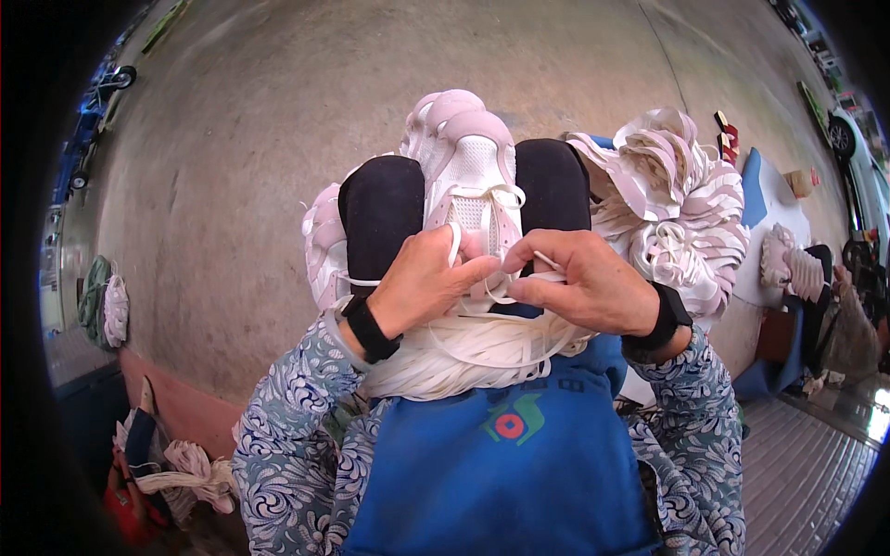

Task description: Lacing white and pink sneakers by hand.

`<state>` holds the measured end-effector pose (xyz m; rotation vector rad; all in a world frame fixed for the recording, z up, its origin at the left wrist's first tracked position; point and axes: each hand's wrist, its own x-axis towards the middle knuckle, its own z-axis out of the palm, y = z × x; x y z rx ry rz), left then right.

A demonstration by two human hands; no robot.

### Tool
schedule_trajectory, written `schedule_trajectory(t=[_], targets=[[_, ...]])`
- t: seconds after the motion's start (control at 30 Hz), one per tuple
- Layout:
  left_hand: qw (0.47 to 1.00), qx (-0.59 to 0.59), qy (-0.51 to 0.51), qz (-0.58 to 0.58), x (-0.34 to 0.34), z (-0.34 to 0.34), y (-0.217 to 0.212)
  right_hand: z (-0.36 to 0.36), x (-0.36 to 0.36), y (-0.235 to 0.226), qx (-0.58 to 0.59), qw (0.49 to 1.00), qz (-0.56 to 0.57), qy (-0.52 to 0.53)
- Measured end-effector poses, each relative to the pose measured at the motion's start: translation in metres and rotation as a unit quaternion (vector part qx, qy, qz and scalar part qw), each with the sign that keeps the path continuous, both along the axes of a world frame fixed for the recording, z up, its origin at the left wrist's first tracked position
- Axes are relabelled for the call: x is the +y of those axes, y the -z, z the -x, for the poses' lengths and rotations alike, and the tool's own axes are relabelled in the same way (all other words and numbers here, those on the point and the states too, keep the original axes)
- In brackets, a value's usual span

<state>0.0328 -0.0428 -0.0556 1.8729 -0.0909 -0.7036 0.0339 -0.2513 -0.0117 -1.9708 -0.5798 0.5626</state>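
A white-and-pink shoe upper (471, 165) lies between my knees, toe pointing away from me. White lace runs through the eyelets at its front, tied or looped near the toe end. At its throat, my left hand (417, 281) is closed, thumb and forefinger pinched, with a white shoelace (454, 246) looping up from the fingers. Close beside it, my right hand (593, 281) is also closed, and a lace end (549, 261) sticks out between its fingers. A thick bundle of white laces (464, 360) rests across my lap under both hands.
More uppers (320, 246) stand beside my left knee. To the right rises a large pile of uppers (686, 213). Loose laces (190, 477) hang at the lower left. Another person's dark-clothed leg (818, 278) shows at far right, near more uppers (790, 261). Concrete floor (250, 139) stretches ahead.
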Motion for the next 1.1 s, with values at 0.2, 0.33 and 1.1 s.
schedule_trajectory(t=[0.2, 0.33, 1.1], targets=[[0.997, 0.059, 0.031, 0.028, 0.001, -0.010, 0.004, -0.003, -0.006, 0.004, 0.041, 0.999, 0.021, 0.021], [0.993, 0.108, -0.001, 0.054, -0.004, -0.008, -0.004, -0.014, -0.010, 0.016, -0.017, 0.990, 0.070, 0.124], [0.974, 0.208, 0.055, 0.067, 0.038, 0.018, -0.016, -0.046, 0.005, 0.048, -0.144, 0.986, 0.041, 0.078]])
